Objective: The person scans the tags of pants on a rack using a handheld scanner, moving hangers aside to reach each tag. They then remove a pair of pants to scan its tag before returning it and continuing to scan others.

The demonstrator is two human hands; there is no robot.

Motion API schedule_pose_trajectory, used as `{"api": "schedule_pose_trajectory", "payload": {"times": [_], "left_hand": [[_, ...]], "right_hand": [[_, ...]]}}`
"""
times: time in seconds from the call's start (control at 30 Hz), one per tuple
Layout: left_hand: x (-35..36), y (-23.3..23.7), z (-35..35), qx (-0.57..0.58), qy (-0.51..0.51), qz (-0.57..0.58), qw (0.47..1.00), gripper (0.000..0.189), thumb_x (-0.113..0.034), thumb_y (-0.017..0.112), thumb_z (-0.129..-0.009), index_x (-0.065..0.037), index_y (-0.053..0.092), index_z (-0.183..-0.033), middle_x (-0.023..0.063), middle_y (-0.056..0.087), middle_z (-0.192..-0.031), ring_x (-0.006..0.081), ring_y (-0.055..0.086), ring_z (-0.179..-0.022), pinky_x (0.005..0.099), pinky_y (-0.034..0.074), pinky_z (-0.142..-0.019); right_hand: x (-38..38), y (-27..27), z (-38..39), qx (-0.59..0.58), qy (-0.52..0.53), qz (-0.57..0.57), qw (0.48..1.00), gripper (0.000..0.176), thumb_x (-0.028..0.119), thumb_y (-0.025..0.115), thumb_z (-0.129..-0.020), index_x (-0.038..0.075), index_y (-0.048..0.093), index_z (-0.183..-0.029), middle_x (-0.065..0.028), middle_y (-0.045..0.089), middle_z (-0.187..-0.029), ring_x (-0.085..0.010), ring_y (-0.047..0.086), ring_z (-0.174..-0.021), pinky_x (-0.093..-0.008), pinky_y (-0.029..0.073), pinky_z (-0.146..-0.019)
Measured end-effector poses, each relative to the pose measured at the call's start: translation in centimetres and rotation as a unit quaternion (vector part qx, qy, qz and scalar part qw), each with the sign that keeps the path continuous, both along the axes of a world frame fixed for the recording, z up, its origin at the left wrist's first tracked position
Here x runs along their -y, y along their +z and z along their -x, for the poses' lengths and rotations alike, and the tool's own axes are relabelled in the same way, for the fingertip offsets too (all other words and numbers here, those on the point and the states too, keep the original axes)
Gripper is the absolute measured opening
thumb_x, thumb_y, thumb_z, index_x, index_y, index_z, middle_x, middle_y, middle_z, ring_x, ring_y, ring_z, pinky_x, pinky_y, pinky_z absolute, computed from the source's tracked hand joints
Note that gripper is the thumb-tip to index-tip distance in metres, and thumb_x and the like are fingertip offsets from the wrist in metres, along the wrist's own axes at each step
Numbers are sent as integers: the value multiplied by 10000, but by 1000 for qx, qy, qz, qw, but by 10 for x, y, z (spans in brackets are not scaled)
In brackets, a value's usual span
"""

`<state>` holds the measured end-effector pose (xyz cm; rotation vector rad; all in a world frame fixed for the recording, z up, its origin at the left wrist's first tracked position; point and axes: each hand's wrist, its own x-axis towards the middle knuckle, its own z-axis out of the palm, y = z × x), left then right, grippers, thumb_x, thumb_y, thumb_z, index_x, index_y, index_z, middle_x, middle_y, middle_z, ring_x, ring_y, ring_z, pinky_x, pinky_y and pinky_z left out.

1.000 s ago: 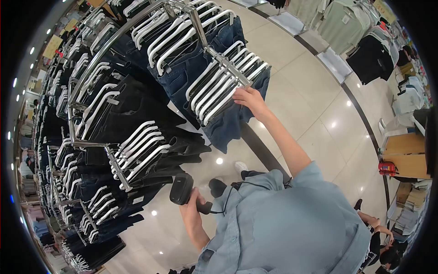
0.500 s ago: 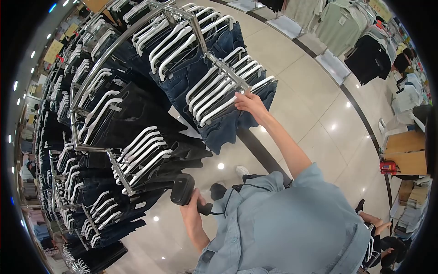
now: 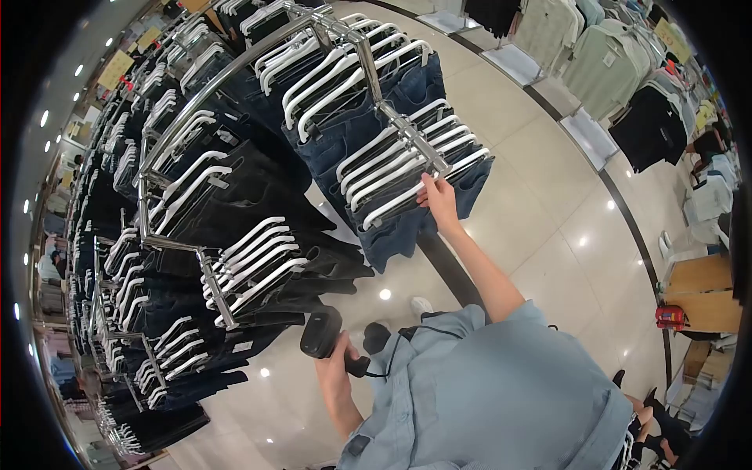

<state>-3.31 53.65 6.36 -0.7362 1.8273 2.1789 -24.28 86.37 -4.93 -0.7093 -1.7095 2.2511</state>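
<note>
My left hand [image 3: 335, 374] is wrapped around the grip of a black handheld barcode scanner [image 3: 321, 332], held low in front of my body. A dark cord runs from the scanner's grip toward my shirt. My right hand [image 3: 441, 200] reaches up to the front white hanger [image 3: 392, 206] at the end of a metal rail [image 3: 427, 150], its fingers pinched at the hanger's middle. Dark blue jeans [image 3: 389, 244] hang from this hanger and the several behind it. Part of the fingertips is hidden from me.
To the left, black trousers [image 3: 262, 184] hang on white hangers along a lower chrome rail [image 3: 218, 290]. More clothes racks stretch behind. Pale green tops [image 3: 603, 66] hang across the tiled floor [image 3: 540, 204]. At lower right, another person's legs [image 3: 646, 415] show.
My view has shifted, so the racks sit a little further right and lower. My right hand has moved from beside the rail's end to just below it, at the front hanger.
</note>
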Motion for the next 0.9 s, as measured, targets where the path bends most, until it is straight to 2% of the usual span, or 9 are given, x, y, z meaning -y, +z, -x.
{"api": "schedule_pose_trajectory", "payload": {"times": [0.07,0.27,0.47,0.63,0.67,0.77,0.9], "left_hand": [[-2,1,-3,6,7,-3,1000,93,-48,695,-941,-23,611,-972,26,548,-669,132,538,-594,305,440,-615],[-1,-9,-14,2,13,4,1000,101,-70,702,-957,-25,612,-954,51,581,-735,159,562,-579,326,473,-590],[-2,-3,-27,11,43,9,999,96,-70,698,-956,-29,612,-942,49,583,-724,161,567,-587,322,467,-587],[5,-7,-44,20,59,2,998,108,-74,706,-952,-7,630,-988,53,585,-711,163,564,-585,324,459,-582],[3,-5,-46,28,59,-8,998,92,-94,707,-950,-32,654,-991,6,571,-704,117,537,-633,288,404,-625],[4,-8,-47,19,42,-13,999,86,-94,707,-949,-30,665,-988,6,575,-702,111,538,-624,284,401,-619],[2,-7,-41,-2,28,8,1000,114,-73,709,-946,8,632,-974,51,577,-697,163,558,-577,322,463,-585]], "right_hand": [[8,-7,2,-33,-34,-17,999,360,346,607,-1041,-3,623,-951,-79,665,-734,-129,638,-600,-259,496,-555],[8,-1,1,-31,-9,5,999,364,341,583,-1054,-16,620,-991,-120,693,-730,-133,622,-549,-254,485,-533],[0,-6,2,-32,10,14,999,376,344,581,-1053,-26,638,-1019,-134,703,-736,-135,626,-558,-257,490,-544],[-3,-11,4,-38,7,0,999,412,351,592,-1048,-57,652,-1053,-144,715,-746,-126,614,-562,-256,490,-560],[-4,-12,2,-43,-1,7,999,414,347,596,-1049,-62,654,-1054,-147,721,-754,-120,610,-562,-256,491,-562],[-11,7,-8,-59,3,18,998,407,338,591,-1050,-64,651,-1042,-162,724,-766,-130,605,-564,-255,488,-563],[-26,20,-19,-72,-4,9,997,413,355,592,-1050,-52,647,-1019,-164,716,-756,-140,608,-565,-262,488,-561]]}}
